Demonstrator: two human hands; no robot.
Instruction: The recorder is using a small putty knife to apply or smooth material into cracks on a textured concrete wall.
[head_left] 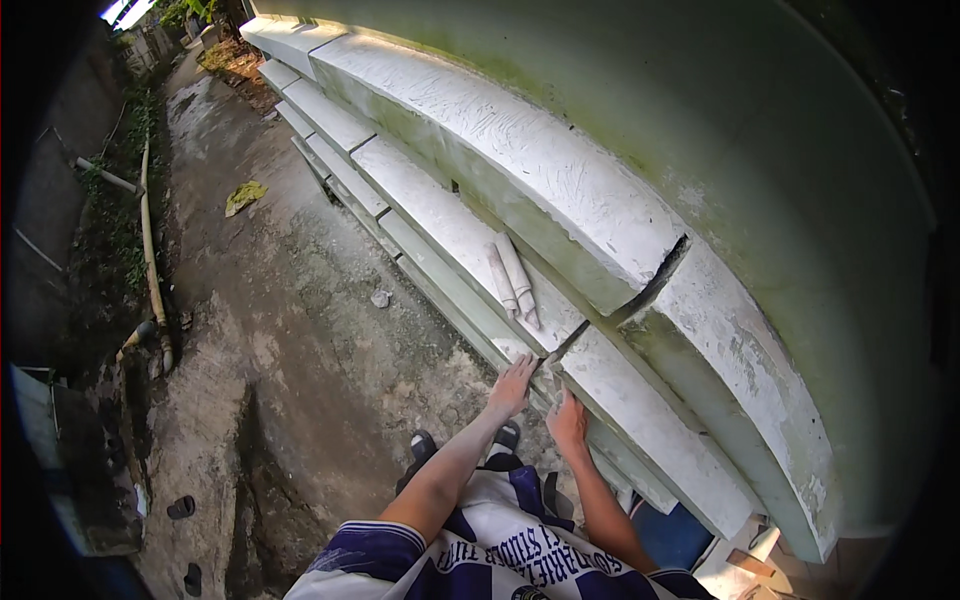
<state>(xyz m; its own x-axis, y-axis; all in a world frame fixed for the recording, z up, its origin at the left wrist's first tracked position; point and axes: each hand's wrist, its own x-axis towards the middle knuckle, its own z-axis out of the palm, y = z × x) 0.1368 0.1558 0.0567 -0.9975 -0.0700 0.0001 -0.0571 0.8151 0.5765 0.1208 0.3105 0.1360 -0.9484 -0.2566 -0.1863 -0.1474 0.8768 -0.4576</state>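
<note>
The pale slab [650, 425] of the middle tier, with a dark gap at its near end, lies in front of the person, a little to the right of centre. The right hand [568, 422] is just at this end, forefinger reaching toward the corner; the other fingers look bent, and I cannot tell whether they grip something. The left hand [514, 384] is laid out flat, with fingers extended, on the lower ledge [435, 258] near the same gap. The two hands are near each other but apart.

By its look, I judge the slab to be concrete or plastered masonry — heavy, stiff, not slippery where the top is dry and rough, and possibly easy to chip at the corners. If it is loose at all, which I cannot tell, the safer hold would be with both hands under the long front edge, well away from the gap, where fingers could be pinched.

On the neighbouring slab [425, 205], across the gap, lie two whitish rolled pieces [512, 280], perhaps cloth. Behind rises the upper tier [500, 125], broad and scratched on top, against a green wall [790, 220]. To the left runs a stained path [300, 290] with a yellowish scrap [245, 197] on it — and farther out, a long pipe [150, 250].
</note>
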